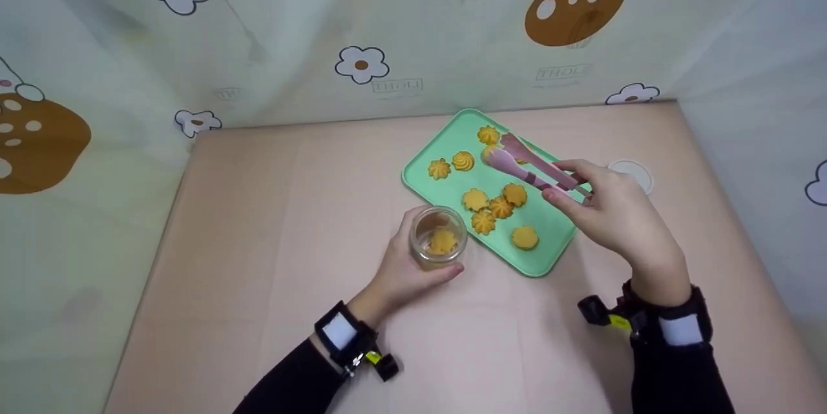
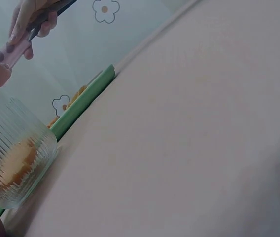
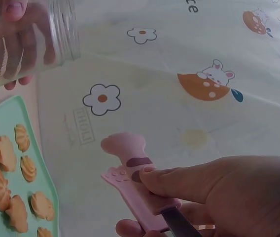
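Note:
My left hand (image 1: pixel 402 275) grips a clear ribbed glass jar (image 1: pixel 418 230) around its side, at the tray's near-left edge. At least one golden cookie (image 1: pixel 442 241) lies inside it. My right hand (image 1: pixel 617 210) holds pink paw-tipped tongs (image 3: pixel 139 195), thumb on one arm and fingers below. Their tips are slightly apart in the right wrist view, with nothing seen between them. From the head view they hang over the far part of a green tray (image 1: pixel 446 189), partly hiding cookies there. Several piped cookies (image 1: pixel 463 161) lie on the tray.
A white round disc (image 1: pixel 632 175) lies on the table right of the tray, partly behind my right hand. The pinkish table (image 1: pixel 291 220) meets a printed curtain (image 1: pixel 271 33) at the back and sides.

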`<state>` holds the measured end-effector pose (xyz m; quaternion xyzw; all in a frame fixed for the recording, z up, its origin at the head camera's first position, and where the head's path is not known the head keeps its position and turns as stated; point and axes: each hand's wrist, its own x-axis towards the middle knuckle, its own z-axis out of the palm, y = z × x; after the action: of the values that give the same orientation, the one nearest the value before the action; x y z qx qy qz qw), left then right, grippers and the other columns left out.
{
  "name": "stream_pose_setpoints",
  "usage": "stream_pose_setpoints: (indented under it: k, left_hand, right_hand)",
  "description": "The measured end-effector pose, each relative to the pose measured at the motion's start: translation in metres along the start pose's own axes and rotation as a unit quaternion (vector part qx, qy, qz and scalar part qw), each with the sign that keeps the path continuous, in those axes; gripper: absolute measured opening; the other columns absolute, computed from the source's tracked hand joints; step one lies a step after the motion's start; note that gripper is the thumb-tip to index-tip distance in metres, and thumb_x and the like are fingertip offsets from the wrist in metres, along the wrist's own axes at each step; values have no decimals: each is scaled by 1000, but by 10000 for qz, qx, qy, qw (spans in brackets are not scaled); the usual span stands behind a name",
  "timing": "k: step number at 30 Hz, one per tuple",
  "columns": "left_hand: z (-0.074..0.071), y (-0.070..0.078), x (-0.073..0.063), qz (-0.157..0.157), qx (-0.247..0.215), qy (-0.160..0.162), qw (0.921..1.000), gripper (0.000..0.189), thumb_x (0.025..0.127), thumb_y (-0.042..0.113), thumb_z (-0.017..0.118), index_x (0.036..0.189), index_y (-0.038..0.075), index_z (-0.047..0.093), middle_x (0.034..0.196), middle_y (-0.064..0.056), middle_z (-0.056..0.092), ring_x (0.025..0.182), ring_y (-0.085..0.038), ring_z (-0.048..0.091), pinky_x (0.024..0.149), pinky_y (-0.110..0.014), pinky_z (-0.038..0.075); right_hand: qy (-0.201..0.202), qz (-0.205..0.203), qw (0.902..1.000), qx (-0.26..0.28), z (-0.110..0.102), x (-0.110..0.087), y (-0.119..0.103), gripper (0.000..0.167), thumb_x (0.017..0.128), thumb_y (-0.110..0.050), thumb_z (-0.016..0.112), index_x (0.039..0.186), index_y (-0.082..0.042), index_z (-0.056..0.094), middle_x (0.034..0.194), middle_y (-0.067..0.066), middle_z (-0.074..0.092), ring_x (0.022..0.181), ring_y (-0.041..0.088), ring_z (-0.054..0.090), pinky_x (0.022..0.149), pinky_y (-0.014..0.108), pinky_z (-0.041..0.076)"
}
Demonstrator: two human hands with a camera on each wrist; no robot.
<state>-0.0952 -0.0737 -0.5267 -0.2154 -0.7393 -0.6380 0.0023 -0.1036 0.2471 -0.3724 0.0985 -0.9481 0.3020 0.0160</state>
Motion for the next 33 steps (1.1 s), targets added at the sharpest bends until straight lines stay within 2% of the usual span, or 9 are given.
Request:
stream_pose_setpoints:
  k: [3, 6, 10, 15, 20, 27, 33]
  left_hand:
    - [1, -1, 0, 32, -22, 4, 10000, 94, 76, 26, 102, 153, 18, 49, 145, -3, 64, 137, -21, 59, 122, -50, 43]
    - [1, -1, 0, 82, 7, -2, 10000, 95, 76, 29, 102, 154, 17, 48, 146, -4, 64, 137, -21, 59, 121, -50, 43]
    - [1, -2, 0, 102, 26, -12, 9999, 96, 76, 29, 102, 154, 17, 47, 146, -5, 63, 137, -22, 59, 121, -49, 43]
    - [1, -1, 1, 56, -39, 2, 10000, 96, 75, 29, 102, 154, 17, 48, 147, -5, 63, 137, -23, 59, 122, -51, 43]
    - [0, -1, 1, 28, -42, -5, 10000, 96, 75, 29, 102, 154, 18, 48, 146, -4, 64, 136, -21, 59, 121, -49, 43]
    - [0, -1, 0, 39, -3, 21, 10000, 96, 75, 29, 102, 154, 17, 49, 146, -4, 64, 137, -23, 59, 122, -51, 43]
    - [0, 0, 0, -18, -75, 31, 10000, 96, 74, 26, 103, 153, 17, 49, 145, -2, 64, 136, -23, 59, 122, -50, 42]
  right_hand:
    - [-79, 169, 9998, -43, 0, 2, 10, 55, 106, -39, 74, 145, -1, 66, 102, 17, 75, 63, 21, 56, 57, 32, 47]
    - [-312, 465, 9984, -117, -1, 4, 17, 59, 106, -43, 72, 147, -1, 64, 108, 20, 75, 78, 30, 64, 68, 40, 51]
    - [-826, 881, 9923, -271, -2, 8, 23, 63, 106, -45, 70, 148, 0, 60, 120, 26, 72, 100, 38, 66, 79, 48, 55]
    - [-1325, 1115, 9841, -401, -1, 9, 28, 71, 106, -45, 69, 153, 6, 53, 120, 29, 70, 99, 39, 65, 80, 52, 57]
    - [-1680, 1196, 9773, -478, 1, 10, 28, 78, 108, -44, 66, 160, 8, 43, 133, 36, 66, 113, 45, 65, 97, 67, 56]
    - [-1796, 1203, 9748, -550, 5, 11, 29, 68, 108, -41, 67, 154, 8, 53, 124, 28, 69, 100, 38, 62, 86, 55, 56]
    - [-1845, 1108, 9749, -566, 9, 12, 30, 63, 108, -38, 68, 151, 7, 56, 115, 24, 69, 94, 35, 60, 80, 49, 51]
